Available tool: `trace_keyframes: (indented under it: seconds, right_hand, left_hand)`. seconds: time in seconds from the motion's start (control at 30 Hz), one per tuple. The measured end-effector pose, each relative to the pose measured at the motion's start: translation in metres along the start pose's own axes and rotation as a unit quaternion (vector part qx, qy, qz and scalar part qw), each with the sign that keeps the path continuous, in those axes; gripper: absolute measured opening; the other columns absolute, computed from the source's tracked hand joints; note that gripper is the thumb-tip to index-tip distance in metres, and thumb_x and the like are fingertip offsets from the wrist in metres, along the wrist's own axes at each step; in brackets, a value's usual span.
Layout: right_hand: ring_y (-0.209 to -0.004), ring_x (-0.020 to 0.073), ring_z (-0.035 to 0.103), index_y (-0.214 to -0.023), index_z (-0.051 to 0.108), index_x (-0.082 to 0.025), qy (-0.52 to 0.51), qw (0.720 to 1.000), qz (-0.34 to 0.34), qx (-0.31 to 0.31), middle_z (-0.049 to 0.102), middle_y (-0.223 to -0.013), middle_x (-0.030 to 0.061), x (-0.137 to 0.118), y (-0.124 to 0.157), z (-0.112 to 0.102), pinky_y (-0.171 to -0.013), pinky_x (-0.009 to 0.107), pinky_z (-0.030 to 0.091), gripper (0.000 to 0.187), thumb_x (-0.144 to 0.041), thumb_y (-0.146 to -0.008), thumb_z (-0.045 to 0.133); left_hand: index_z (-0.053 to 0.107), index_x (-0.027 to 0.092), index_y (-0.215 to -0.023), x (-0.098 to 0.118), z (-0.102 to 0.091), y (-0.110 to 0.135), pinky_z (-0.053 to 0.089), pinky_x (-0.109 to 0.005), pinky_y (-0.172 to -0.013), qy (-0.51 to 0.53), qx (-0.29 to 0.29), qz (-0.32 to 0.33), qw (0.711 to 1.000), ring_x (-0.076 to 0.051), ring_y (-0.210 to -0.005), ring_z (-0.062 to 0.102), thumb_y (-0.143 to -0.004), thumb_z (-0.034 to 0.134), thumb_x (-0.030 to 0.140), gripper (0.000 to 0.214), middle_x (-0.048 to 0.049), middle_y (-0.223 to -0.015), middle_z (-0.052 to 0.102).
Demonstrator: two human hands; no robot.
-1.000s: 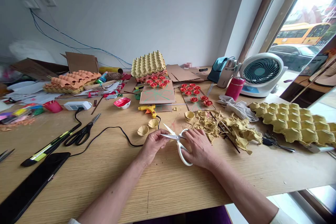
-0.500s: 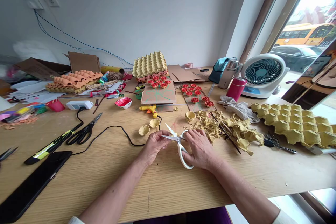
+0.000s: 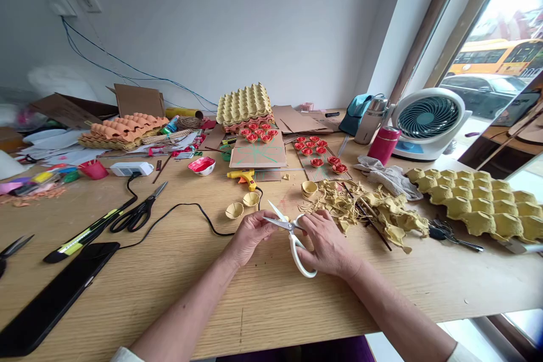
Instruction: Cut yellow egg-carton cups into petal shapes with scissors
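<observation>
My right hand (image 3: 328,243) holds a pair of white-handled scissors (image 3: 297,249), fingers through the loops and blades spread apart, pointing up and left. Close against the lower blade, my left hand (image 3: 253,236) is closed in a pinch on a small yellow egg-carton piece (image 3: 284,219), mostly hidden behind the fingers and blades. Just beyond the left hand lie two trimmed egg-carton cups (image 3: 234,210). A small stack of cups (image 3: 309,188) stands beside a heap of yellow carton scraps (image 3: 339,203).
A yellow glue gun (image 3: 242,177) lies behind the cups, its black cord crossing the table leftward. Red paper roses (image 3: 316,150) sit on cardboard. To the right are an egg tray (image 3: 479,203) and a fan (image 3: 430,121); black scissors (image 3: 138,212) and a utility knife (image 3: 85,236) lie left.
The whole view has shifted slightly, so things appear a little further right. Both hands and the scissors keep nearly the same pose, blades still apart.
</observation>
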State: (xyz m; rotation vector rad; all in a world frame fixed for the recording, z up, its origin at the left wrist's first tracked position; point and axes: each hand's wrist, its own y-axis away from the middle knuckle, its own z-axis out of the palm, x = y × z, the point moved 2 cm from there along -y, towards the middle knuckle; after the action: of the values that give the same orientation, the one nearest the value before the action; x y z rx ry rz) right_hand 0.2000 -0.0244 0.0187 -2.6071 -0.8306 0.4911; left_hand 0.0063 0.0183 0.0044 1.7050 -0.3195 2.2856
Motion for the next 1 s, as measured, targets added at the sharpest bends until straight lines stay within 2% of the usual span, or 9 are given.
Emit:
trace_keyframes:
  seconds: [0.4,0.73,1.0]
  right_hand:
    - [-0.073,0.0202,0.052,-0.081,0.044,-0.021,-0.027,0.999,-0.019,-0.007,0.057,-0.076,0.0019,0.002,0.001,0.003,-0.083,0.037,0.036,0.019,-0.035,-0.086,0.056]
    - [-0.071,0.0201,0.053,-0.08,0.045,-0.021,-0.044,0.998,-0.033,-0.029,0.057,-0.075,0.0021,0.0,0.001,-0.002,-0.082,0.038,0.037,0.017,-0.033,-0.088,0.053]
    - [-0.069,0.0185,0.05,-0.08,0.044,-0.021,-0.046,0.997,-0.04,-0.045,0.056,-0.074,0.0012,-0.001,0.001,-0.002,-0.081,0.036,0.037,0.013,-0.028,-0.086,0.053]
  left_hand:
    - [0.075,0.015,-0.08,0.003,-0.002,0.001,0.031,-0.022,-0.055,-0.024,-0.013,0.006,1.0,-0.01,-0.063,0.045,-0.065,0.086,0.037,0.029,-0.0025,-0.073,0.065]
    - [0.072,0.016,-0.076,0.018,-0.003,0.001,0.041,-0.025,-0.069,-0.107,-0.062,0.051,0.991,-0.013,-0.07,0.052,-0.071,0.08,0.038,0.024,-0.0008,-0.073,0.063]
    - [0.072,0.015,-0.074,0.027,-0.007,0.001,0.04,-0.026,-0.067,-0.151,-0.07,0.047,0.985,-0.013,-0.068,0.052,-0.069,0.079,0.028,0.015,-0.0013,-0.071,0.062]
